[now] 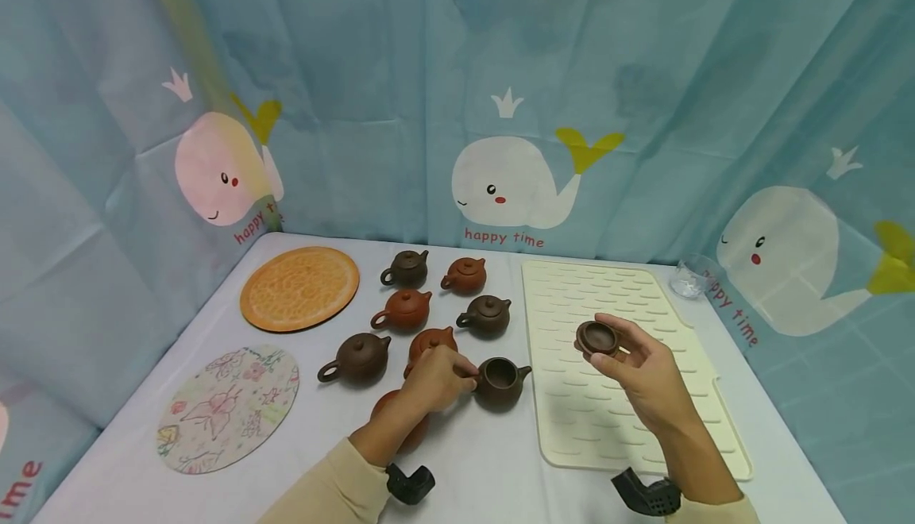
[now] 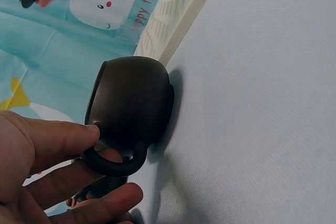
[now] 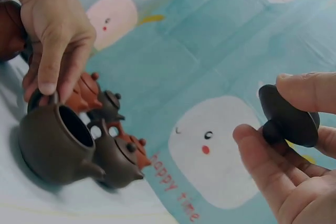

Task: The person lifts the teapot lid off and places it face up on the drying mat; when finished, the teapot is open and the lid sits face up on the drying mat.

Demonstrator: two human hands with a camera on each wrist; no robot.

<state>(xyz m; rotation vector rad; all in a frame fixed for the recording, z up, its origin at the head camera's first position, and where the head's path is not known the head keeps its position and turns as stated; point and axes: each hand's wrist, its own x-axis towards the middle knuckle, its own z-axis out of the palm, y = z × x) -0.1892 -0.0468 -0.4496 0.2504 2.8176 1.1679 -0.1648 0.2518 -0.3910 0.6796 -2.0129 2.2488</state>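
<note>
A dark brown teapot without its lid stands on the white cloth, its round opening facing up and its spout to the right in the head view. My left hand pinches its loop handle between thumb and fingers. To the right, my right hand holds a small dark brown teapot lid in the air above the cream ribbed mat. The lid's hollow underside shows in the head view. In the right wrist view its round knob points towards my fingers.
Several lidded teapots, dark brown and reddish, stand left of and behind the lidless one. A reddish teapot is partly hidden under my left forearm. Two round mats, orange and floral, lie left. A clear bowl stands back right.
</note>
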